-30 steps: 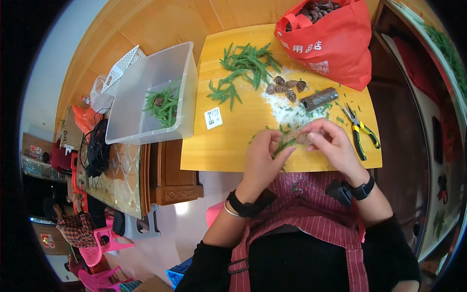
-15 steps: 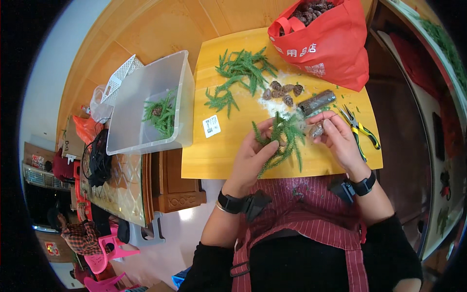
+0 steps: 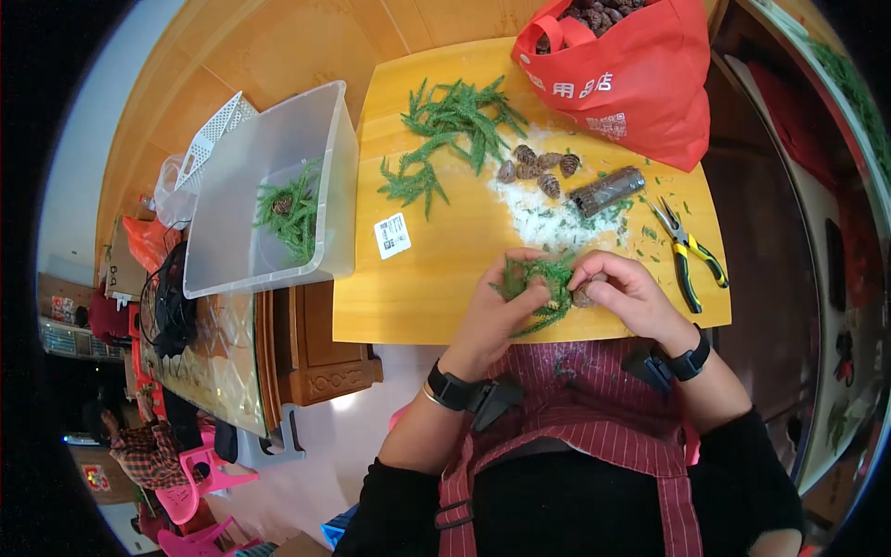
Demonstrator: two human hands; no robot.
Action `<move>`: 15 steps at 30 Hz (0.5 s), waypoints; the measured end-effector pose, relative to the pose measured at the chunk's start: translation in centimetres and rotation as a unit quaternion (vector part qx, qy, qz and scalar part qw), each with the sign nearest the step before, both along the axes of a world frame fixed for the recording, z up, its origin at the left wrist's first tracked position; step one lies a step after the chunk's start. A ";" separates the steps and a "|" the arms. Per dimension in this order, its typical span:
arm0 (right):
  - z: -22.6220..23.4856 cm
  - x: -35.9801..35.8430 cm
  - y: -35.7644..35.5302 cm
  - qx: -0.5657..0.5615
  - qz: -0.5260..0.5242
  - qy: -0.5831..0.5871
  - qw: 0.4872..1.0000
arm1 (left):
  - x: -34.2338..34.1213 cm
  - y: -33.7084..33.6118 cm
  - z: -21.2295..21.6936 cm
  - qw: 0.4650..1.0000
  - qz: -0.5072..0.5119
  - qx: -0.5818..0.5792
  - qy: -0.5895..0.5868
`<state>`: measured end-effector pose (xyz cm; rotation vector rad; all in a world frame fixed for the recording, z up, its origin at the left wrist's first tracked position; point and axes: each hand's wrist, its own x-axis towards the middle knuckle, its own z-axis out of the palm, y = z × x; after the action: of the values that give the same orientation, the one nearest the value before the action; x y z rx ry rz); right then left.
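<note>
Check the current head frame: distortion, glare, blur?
Head view: fisheye curves the wood panelling and leaves the corners black; bright glare on the floor near the carved cabinet; left hand, right hand and green sprig look reasonably sharp; the person at far left is small, dim.

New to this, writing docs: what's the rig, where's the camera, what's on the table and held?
No machine here: a person works bare-handed. The view comes from the left of two fisheye cameras worn on the head, looking down, so straight edges bend. On the yellow tabletop lie green sprigs, loose pine cones, a dark cylinder, pliers and a white label; a red bag of cones stands at the far right. The left hand holds another sprig; the right hand pinches a brown cone beside it.
</note>
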<state>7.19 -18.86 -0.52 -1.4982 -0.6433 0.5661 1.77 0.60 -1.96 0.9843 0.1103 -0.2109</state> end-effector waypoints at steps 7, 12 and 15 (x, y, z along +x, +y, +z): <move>-0.5 -0.1 0.1 0.015 0.003 0.004 1.000 | 0.0 0.7 -0.5 0.996 -0.033 -0.016 -0.087; -0.5 -0.3 -0.3 0.071 0.044 0.104 0.991 | -0.1 0.9 0.2 0.971 -0.096 -0.213 -0.041; -0.5 -0.6 0.1 0.080 0.082 0.111 0.987 | -0.4 0.9 0.2 0.989 -0.083 -0.093 -0.080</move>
<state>6.60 -18.80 -1.04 -1.2194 -0.6249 0.7772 1.37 1.45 -1.77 0.8211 -0.1365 -0.2890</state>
